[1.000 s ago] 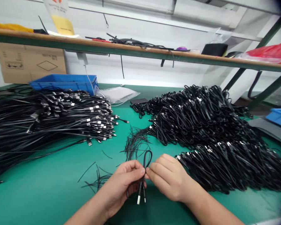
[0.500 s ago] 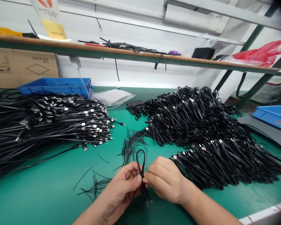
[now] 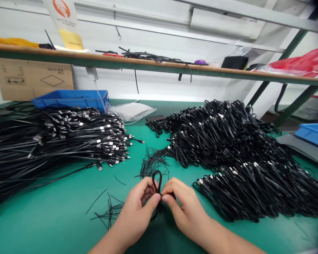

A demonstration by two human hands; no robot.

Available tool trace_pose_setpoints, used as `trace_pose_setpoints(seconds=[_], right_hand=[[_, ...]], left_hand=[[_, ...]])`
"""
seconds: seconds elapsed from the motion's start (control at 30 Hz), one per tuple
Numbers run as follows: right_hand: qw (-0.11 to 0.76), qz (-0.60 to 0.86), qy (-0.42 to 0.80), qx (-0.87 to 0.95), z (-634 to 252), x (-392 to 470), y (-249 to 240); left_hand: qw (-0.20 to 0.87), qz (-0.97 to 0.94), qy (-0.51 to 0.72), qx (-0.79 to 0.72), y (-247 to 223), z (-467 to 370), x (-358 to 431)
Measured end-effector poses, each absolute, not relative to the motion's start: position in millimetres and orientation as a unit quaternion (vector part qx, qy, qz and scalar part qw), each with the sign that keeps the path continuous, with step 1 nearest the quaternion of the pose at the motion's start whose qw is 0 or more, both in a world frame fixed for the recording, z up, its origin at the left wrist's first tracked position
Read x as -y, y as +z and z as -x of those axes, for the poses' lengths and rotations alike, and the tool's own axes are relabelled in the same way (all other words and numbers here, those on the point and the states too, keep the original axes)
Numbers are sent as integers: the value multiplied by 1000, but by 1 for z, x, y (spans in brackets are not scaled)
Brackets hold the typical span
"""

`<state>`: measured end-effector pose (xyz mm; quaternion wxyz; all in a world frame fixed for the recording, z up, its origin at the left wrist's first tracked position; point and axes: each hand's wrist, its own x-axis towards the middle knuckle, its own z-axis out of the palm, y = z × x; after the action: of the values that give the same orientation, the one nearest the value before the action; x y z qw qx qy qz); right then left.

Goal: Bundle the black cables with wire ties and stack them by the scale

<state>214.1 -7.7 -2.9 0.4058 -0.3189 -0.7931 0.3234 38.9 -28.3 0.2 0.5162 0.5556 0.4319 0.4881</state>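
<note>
A black USB cable, folded into a bundle with its loop pointing up, stands between my two hands. My left hand is closed around the bundle, its thumb pressed on the middle. From the other side my right hand pinches a thin black twist tie at the bundle's waist, thumb and forefinger touching the cable. The tie itself is mostly hidden by the fingertips. Below the hands the cable's lower end is dark and partly covered. Loose twist ties lie just beyond the hands, with more ties left of my left hand.
Long unfolded USB cables are heaped on the left of the green table. Bundled cables form a big pile on the right, with a row of bundles in front. Behind are a blue bin and a shelf.
My right hand has turned so its thumb now shows, pinching at the bundle's middle. The bundle's lower tips have dropped from sight behind the hands. The view has shifted slightly left.
</note>
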Motion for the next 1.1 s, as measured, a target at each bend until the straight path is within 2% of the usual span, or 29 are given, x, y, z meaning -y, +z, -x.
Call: trace_pose_setpoints(seconds=[0.13, 0.3, 0.37, 0.4, 0.5, 0.57, 0.6, 0.67, 0.73, 0.8, 0.87, 0.9, 0.97, 1.1], right_hand=[[370, 240, 79, 894, -224, 6, 3], [325, 220, -19, 920, -229, 2, 5], [340, 226, 35, 912, -227, 3, 6], [362, 248, 101, 893, -224, 4, 6], [406, 342, 428, 732, -214, 7, 4], [371, 362, 622, 588, -207, 8, 0], [352, 363, 668, 547, -205, 8, -3], [367, 382, 630, 567, -205, 7, -8], [418, 379, 454, 690, -208, 5, -11], [428, 332, 250, 803, -213, 4, -10], [404, 292, 131, 857, -216, 5, -8], [399, 290, 114, 862, -217, 5, -6], [411, 307, 164, 843, -215, 6, -3], [403, 351, 455, 712, -208, 4, -2]], left_hand=[[607, -464, 473, -439, 0, -42, 27], [648, -436, 452, -430, -3, -42, 28], [642, -450, 451, -427, -4, -41, 28], [630, -459, 458, -428, -5, -42, 28], [546, -492, 516, -441, -4, -44, 30], [485, -523, 546, -440, -3, -46, 31], [470, -531, 550, -441, -3, -47, 31], [482, -520, 542, -451, -4, -47, 30], [523, -478, 531, -465, -7, -47, 28], [552, -450, 525, -466, -9, -47, 26], [566, -445, 521, -458, -8, -46, 25], [570, -445, 519, -456, -7, -47, 25], [578, -451, 511, -450, -5, -47, 25], [620, -447, 499, -408, -6, -46, 26]])
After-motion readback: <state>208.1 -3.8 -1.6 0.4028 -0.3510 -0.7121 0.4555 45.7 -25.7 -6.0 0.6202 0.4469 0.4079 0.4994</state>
